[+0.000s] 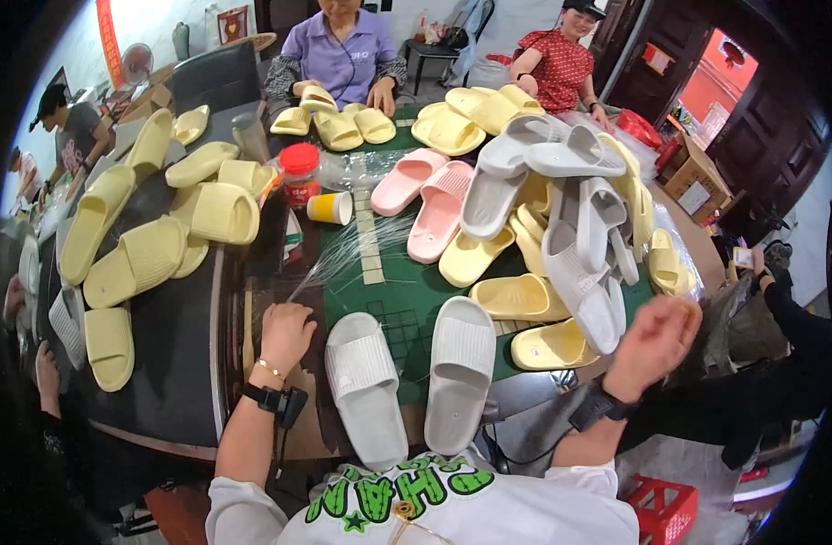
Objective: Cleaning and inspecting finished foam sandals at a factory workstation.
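Observation:
Two grey ribbed slide sandals stand side by side at the table's near edge, the left slide and the right slide, toes toward me. My left hand is at the table beside the left slide, fingers curled down. Its fingertips meet the end of a loose bundle of thin clear plastic strands; whether they pinch one is hidden. My right hand is raised at the right, slightly blurred, with fingers loosely bent and nothing visible in them. Close to it lies a heap of grey slides and yellow slides.
Pink slides lie mid-table on the green mat. A red-lidded jar and paper cup stand left of them. More yellow slides cover the left table. Co-workers sit across; a red plastic basket is at lower right.

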Tool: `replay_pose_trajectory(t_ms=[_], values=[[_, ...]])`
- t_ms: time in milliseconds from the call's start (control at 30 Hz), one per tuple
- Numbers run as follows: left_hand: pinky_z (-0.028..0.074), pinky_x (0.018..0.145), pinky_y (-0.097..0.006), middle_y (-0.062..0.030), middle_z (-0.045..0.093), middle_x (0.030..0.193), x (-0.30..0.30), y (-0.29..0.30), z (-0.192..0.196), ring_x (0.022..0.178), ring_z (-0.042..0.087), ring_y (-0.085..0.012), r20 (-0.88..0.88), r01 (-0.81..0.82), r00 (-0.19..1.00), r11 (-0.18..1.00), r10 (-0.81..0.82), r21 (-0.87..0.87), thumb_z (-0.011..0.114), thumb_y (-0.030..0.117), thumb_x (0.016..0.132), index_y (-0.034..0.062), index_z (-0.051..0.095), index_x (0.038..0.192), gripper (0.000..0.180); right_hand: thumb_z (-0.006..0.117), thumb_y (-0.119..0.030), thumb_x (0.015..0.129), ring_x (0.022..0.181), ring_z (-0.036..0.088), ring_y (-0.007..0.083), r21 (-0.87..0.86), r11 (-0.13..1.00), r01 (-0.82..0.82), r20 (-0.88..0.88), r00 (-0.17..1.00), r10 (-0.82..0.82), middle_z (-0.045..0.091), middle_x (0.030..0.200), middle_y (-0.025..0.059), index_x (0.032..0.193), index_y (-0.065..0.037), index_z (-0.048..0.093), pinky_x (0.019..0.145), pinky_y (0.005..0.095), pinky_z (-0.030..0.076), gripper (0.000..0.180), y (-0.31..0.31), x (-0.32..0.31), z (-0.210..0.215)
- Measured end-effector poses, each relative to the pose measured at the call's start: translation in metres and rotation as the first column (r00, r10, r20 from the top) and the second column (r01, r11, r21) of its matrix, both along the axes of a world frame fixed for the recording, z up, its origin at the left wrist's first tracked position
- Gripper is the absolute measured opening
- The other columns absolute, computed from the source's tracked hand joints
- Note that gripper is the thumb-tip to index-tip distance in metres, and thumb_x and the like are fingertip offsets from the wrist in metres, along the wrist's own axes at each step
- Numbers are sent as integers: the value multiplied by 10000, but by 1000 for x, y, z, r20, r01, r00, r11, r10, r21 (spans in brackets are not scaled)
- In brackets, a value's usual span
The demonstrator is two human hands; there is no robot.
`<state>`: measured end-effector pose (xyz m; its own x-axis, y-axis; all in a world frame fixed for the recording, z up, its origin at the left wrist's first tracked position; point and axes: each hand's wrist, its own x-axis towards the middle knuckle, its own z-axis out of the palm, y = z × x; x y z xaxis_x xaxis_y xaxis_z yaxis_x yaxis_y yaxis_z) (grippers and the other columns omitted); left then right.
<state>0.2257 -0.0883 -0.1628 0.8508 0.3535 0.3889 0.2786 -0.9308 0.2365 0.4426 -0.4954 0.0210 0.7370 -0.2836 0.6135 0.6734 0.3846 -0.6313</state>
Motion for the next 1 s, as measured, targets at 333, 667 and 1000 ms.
replay_pose_trajectory(t_ms=[333, 667, 1000], values=[[504, 742, -416, -111, 608, 907, 36, -33, 26, 884, 597, -310, 243, 98, 968, 986, -63, -133, 592, 8, 781, 52, 641, 987, 217, 704, -409, 813, 682, 660, 287, -755, -319, -572, -638, 753, 161, 669, 754, 144, 989, -44, 654, 605, 361, 509, 408, 46, -76, -93], [475, 742, -462, -93, 619, 832, 23, -7, 6, 881, 590, -299, -65, -140, 987, 985, 147, 105, 592, 197, 676, 72, 727, 707, 187, 697, -539, 778, 742, 661, 419, -880, -178, -440, -471, 859, 202, 661, 804, 244, 1151, -9, 514, 641, 473, 528, 673, 114, -118, -136], [255, 1094, -581, -80, 610, 986, 17, -8, 23, 1131, 524, -298, 223, -195, 961, 973, 164, 126, 770, 149, 664, 84, 644, 776, 180, 627, -288, 820, 701, 655, 390, -921, -165, -353, -375, 917, 134, 668, 778, 192, 1026, 18, 466, 613, 506, 505, 402, 147, -122, -150]])
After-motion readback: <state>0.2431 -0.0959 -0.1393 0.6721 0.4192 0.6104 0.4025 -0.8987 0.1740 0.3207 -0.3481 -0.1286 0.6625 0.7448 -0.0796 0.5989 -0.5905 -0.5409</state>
